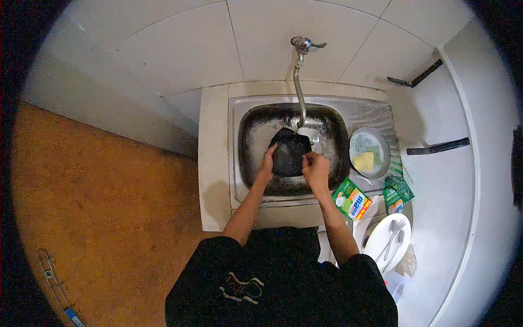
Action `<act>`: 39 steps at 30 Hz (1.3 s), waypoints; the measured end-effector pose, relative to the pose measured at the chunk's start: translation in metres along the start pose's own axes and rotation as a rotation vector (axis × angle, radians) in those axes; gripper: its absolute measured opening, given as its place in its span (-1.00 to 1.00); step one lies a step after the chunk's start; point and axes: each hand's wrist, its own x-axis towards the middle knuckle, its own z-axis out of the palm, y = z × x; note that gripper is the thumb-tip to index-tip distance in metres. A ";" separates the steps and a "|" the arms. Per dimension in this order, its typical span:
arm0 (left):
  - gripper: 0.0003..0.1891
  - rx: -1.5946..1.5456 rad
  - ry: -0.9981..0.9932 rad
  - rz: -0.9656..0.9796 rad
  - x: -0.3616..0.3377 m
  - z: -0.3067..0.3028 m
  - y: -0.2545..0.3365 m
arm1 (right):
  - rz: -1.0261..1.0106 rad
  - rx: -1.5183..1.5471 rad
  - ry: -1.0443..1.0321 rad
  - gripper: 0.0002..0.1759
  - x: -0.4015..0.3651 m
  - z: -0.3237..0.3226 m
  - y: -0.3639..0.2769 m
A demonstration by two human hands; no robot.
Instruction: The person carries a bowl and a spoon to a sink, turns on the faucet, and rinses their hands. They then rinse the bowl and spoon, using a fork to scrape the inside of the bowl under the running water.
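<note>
A black, squarish dish point(290, 155) is held over the steel sink point(248, 180), just below the spout of the tap point(299, 92). My left hand point(267, 162) grips its left edge, thumb toward the inner face. At the right edge, my right hand point(316, 170) has its fingers bent and pinched against the rim. Whether water is running is too hard to make out. What looks like a fork point(316, 138) lies in the sink behind the dish, partly covered by it.
Right of the sink, a round soapy bowl point(357, 143) holds a yellow sponge point(364, 161). A green and orange packet point(352, 200) and a crumpled green packet point(399, 189) lie nearby. Closer to me, a white plate point(373, 245) carries cutlery point(393, 240). A wall borders the right side.
</note>
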 end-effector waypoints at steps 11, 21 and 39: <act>-0.52 -0.107 -0.107 -0.038 -0.038 0.024 0.026 | -0.113 0.341 0.042 -0.85 0.002 -0.007 -0.003; -0.51 -0.114 -0.099 0.065 -0.031 0.027 0.026 | -0.212 0.280 -0.045 -0.86 -0.005 -0.009 0.009; -0.52 -0.024 -0.041 0.060 -0.020 0.016 0.023 | -0.295 0.241 -0.073 -0.88 -0.008 -0.032 0.003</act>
